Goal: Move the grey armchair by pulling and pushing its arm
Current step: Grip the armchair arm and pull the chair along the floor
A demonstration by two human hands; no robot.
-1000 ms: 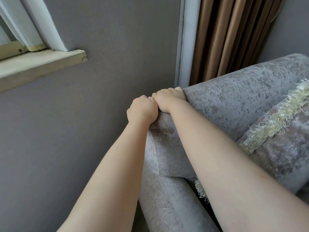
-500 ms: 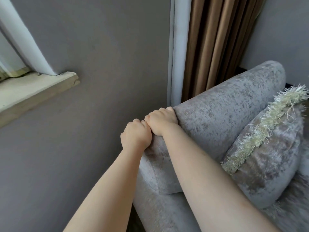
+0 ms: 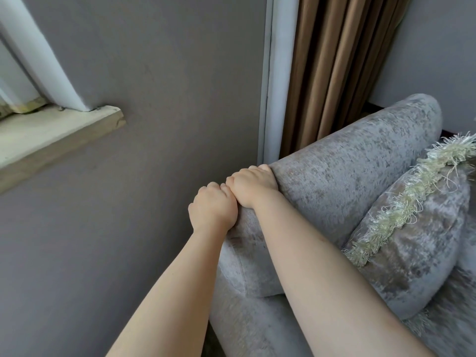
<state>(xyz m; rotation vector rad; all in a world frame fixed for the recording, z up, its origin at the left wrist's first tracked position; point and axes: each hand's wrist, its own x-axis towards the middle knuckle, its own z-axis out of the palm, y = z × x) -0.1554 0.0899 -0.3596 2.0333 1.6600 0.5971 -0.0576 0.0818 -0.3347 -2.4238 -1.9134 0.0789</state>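
Both hands are gripping the arm (image 3: 347, 176) of the grey armchair (image 3: 257, 328) at its near, upper end. The left hand (image 3: 212, 208) is sitting lower on the arm's outer edge. The right hand (image 3: 253, 188) is sitting just above it, and the 2 hands are touching knuckle to knuckle. The fingers (image 3: 211, 186) of each hand are curling over the edge toward the wall side and clamping the upholstery — the fingertips are lying out of sight behind the arm. The right forearm is crossing over the arm's inner face.

The armchair is standing at the right of the view, its arm running beside the grey wall (image 3: 154, 150), with a narrow gap showing between them at the bottom. The far end of the arm is lying in front of the brown curtain (image 3: 334, 60) and the white vertical trim (image 3: 277, 73). 1 grey cushion (image 3: 417, 253) with a pale fringe (image 3: 401, 202) is leaning against the arm's inner face. A window sill (image 3: 51, 135) is projecting from the wall at the upper left — well apart from the hands.
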